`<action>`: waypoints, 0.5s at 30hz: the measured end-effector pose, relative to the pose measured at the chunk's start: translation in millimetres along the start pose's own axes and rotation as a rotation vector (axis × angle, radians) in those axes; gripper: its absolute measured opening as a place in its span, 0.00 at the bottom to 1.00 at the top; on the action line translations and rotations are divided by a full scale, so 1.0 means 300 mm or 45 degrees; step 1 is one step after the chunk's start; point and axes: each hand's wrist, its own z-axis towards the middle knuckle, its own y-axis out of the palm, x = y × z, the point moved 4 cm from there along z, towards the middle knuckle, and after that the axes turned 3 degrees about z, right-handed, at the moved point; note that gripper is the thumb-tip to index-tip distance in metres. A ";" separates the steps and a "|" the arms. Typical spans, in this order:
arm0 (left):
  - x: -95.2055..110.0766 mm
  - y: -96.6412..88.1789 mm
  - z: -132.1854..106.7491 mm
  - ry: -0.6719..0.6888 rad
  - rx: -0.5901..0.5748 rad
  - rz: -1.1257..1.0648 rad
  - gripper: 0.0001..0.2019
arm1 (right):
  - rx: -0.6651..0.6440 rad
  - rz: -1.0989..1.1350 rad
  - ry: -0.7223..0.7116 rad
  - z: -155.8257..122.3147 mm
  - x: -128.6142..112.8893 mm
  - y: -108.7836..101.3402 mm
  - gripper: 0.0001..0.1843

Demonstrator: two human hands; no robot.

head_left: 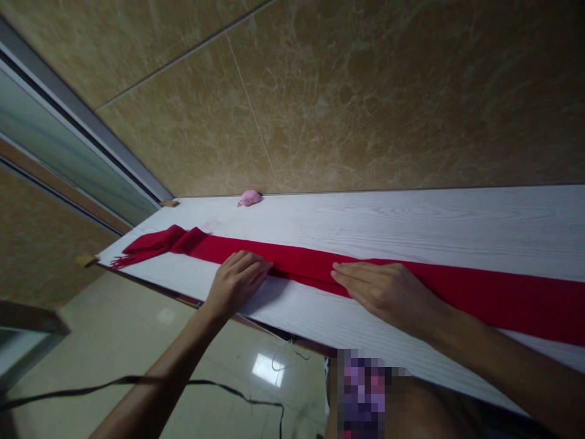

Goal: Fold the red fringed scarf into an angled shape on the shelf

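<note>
A long red scarf point(301, 263) stretches across the white wood-grain table point(402, 222), folded lengthwise into a narrow band. Its fringed end lies bunched at the far left, while the other end runs out of view on the right. My left hand point(238, 274) is closed at the scarf's near edge, left of the middle, with fingertips pinching the cloth. Farther right, my right hand point(381, 285) has its fingers pressed together on the scarf. Its fingertips hold the fabric and point toward my left hand. Between both hands a fold line shows in the cloth.
A small pink round object point(250, 197) with a cord sits at the table's back edge. Behind rises a marble-patterned wall point(365, 97). A metal-framed panel point(77, 122) stands at left. A dark cord point(223, 385) crosses above the tiled floor point(214, 350).
</note>
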 end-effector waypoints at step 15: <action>-0.039 -0.005 -0.007 -0.122 -0.347 -0.483 0.13 | -0.117 0.135 0.046 -0.012 0.004 -0.016 0.17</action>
